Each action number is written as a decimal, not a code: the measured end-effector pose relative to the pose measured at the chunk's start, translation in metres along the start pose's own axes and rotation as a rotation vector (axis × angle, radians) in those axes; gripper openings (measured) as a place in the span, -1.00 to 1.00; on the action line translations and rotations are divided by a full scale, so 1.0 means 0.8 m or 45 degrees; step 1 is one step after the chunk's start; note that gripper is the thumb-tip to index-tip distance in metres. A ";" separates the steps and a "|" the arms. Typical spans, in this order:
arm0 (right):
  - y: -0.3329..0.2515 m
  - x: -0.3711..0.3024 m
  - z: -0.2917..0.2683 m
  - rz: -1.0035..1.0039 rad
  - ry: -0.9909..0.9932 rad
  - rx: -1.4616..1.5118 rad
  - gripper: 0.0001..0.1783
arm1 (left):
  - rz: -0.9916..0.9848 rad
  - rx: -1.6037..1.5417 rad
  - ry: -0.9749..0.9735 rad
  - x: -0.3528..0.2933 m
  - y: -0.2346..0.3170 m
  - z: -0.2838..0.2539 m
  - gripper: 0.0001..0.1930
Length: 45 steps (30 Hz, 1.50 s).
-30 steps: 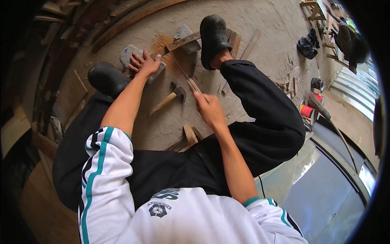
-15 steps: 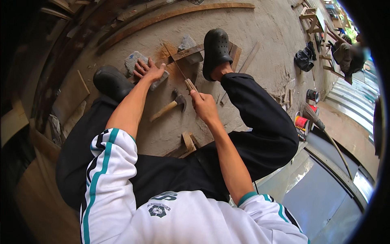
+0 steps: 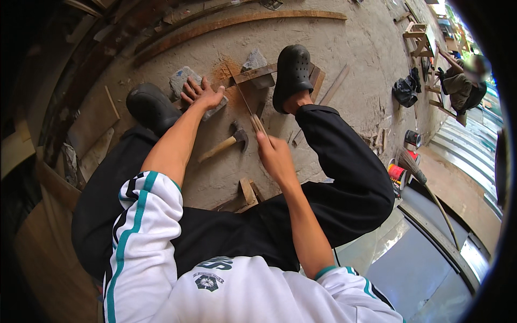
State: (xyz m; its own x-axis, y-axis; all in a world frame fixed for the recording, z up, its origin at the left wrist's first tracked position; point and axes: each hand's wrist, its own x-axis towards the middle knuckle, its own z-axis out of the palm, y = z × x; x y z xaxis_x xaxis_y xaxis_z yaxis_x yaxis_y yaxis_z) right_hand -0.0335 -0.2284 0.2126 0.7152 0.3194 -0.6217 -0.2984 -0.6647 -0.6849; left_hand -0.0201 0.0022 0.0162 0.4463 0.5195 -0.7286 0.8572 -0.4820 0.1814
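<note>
My right hand [image 3: 276, 157] is closed around the wooden handle of a handsaw [image 3: 257, 123]. The saw's thin blade [image 3: 242, 94] crosses a narrow strip of wood [image 3: 257, 72], with orange sawdust around the cut. With fingers spread, my left hand [image 3: 203, 98] presses down on the wood's left part, above grey concrete blocks [image 3: 182, 79]. Another concrete block [image 3: 254, 58] sits by the strip farther right. My right foot, in a black clog [image 3: 293, 72], rests over the strip's right end. Between my arms a claw hammer [image 3: 218, 148] lies on the floor.
My left clog [image 3: 151, 107] is beside the blocks. Wood offcuts [image 3: 247, 192] lie near my lap, and a long board [image 3: 242, 20] lies beyond. To the right are paint cans [image 3: 397, 175], a broom [image 3: 412, 166], a black bag [image 3: 406, 89] and another person [image 3: 463, 91] farther off.
My right hand has drawn the saw back slightly toward me. My left hand stays pressed on the wood. The whole view has shifted a little.
</note>
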 end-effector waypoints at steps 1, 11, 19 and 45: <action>0.001 -0.030 -0.014 0.000 -0.018 0.005 -0.43 | 0.003 -0.005 -0.001 -0.003 0.003 -0.001 -0.06; 0.007 0.018 0.014 -0.015 0.030 0.032 -0.44 | -0.007 0.006 0.040 0.013 -0.009 0.006 -0.02; 0.019 -0.017 -0.008 -0.100 0.036 -0.037 -0.44 | -0.011 0.005 -0.036 -0.003 0.009 -0.008 -0.07; 0.043 0.021 -0.003 -0.084 0.036 -0.030 -0.45 | 0.010 0.017 -0.031 -0.010 0.013 0.000 -0.08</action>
State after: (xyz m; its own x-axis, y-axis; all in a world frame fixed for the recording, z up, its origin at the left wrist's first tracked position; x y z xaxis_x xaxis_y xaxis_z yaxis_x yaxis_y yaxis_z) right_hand -0.0304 -0.2475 0.1797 0.7504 0.3445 -0.5641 -0.2349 -0.6587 -0.7148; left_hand -0.0147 -0.0068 0.0237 0.4464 0.4983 -0.7432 0.8501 -0.4956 0.1783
